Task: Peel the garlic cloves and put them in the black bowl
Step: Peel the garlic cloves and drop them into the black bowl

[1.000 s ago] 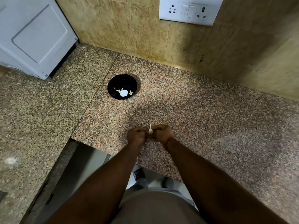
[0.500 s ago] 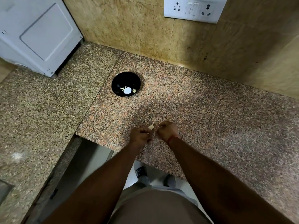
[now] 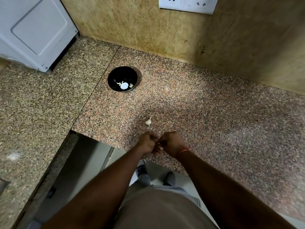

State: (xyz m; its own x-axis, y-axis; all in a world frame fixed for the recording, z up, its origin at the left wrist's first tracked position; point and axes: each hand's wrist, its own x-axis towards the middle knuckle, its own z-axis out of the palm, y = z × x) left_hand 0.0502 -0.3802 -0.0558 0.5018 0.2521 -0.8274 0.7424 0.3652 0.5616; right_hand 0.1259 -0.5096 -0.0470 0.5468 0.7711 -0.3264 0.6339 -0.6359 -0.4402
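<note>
pale garlic piece (image 3: 148, 121) (pointed tip) on counter (image 3: 214, 113), hands (image 3: 159, 143) curled together, contents unclear

We saw a speckled granite countertop (image 3: 206, 116) running L-shaped round a cutout, w/ a seam line across it. On it sat a black bowl (image 3: 122, 78), toward the back near the wall, holding a few pale bits. A garlic piece (image 3: 148, 121) lay on the granite nearer the front edge, well apart from the bowl. A white appliance (image 3: 36, 32) stood on the counter's far left corner.
</note>
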